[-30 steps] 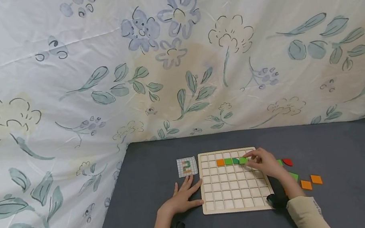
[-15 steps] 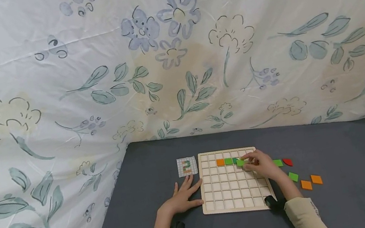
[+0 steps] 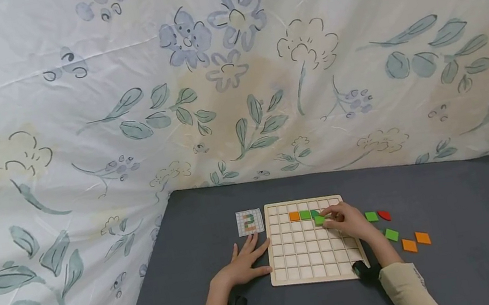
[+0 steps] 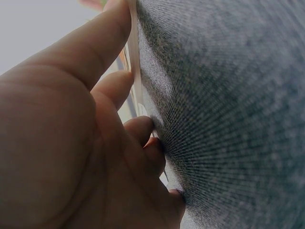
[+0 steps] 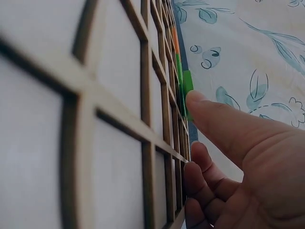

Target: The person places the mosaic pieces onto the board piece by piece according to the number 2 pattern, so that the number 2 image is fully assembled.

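My right hand (image 3: pixel 349 222) pinches a light green square tile (image 3: pixel 319 220) between thumb and fingers, over the upper part of a wooden grid board (image 3: pixel 304 261). In the right wrist view the green tile (image 5: pixel 188 81) stands out from the grid at the thumb tip. An orange tile (image 3: pixel 294 216), a green tile (image 3: pixel 305 215) and a darker green piece (image 3: pixel 314 213) sit in one row of the board; fingers partly cover that row's right end. My left hand (image 3: pixel 239 269) lies with fingers spread, thumb and index fingertip at the board's left edge.
A small pattern card (image 3: pixel 249 222) lies beyond the left fingertips, with a coloured figure on a grid. Right of the board are loose green tiles (image 3: pixel 391 234), a red rounded piece (image 3: pixel 384 215) and orange tiles (image 3: pixel 423 238). A floral curtain (image 3: pixel 234 94) hangs behind the dark table (image 3: pixel 214 201).
The pinched green tile has shifted left and toward the near side, from the row's end to just below the darker green piece. My left hand stays at the board's edge.
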Available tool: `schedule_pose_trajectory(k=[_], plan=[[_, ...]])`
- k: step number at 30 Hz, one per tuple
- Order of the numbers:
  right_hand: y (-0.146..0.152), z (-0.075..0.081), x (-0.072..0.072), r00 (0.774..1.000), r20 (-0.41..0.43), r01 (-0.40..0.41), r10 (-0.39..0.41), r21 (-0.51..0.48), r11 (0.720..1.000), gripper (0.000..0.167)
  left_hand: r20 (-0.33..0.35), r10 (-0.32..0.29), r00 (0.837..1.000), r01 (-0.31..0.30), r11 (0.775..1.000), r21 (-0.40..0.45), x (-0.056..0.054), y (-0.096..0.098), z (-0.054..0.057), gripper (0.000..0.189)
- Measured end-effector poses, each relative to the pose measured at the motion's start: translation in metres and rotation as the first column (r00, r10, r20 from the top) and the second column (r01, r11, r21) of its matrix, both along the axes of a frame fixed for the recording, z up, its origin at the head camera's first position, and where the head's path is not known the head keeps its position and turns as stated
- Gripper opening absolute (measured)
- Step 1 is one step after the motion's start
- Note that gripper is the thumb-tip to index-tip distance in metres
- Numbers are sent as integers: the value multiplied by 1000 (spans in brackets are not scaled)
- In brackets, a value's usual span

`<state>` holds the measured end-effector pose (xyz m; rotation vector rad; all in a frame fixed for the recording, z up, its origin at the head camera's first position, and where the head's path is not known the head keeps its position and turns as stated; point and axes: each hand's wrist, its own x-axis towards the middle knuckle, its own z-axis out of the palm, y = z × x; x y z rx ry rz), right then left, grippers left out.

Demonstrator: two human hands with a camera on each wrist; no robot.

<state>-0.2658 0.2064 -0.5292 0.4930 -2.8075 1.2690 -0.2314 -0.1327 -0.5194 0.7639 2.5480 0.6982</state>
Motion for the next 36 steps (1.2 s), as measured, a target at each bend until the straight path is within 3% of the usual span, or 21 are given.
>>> schedule_pose_trajectory(k=[19,36], plan=[[-4,-2,0,998,41,35,-37,57,998,28,-2,1,1000,-1,1000,4,-2,-1,-5,72],[-3,-2,0,998,27,46,-48,69,997,25,-1,0,1000,0,1000,16,0,0,-2,72]])
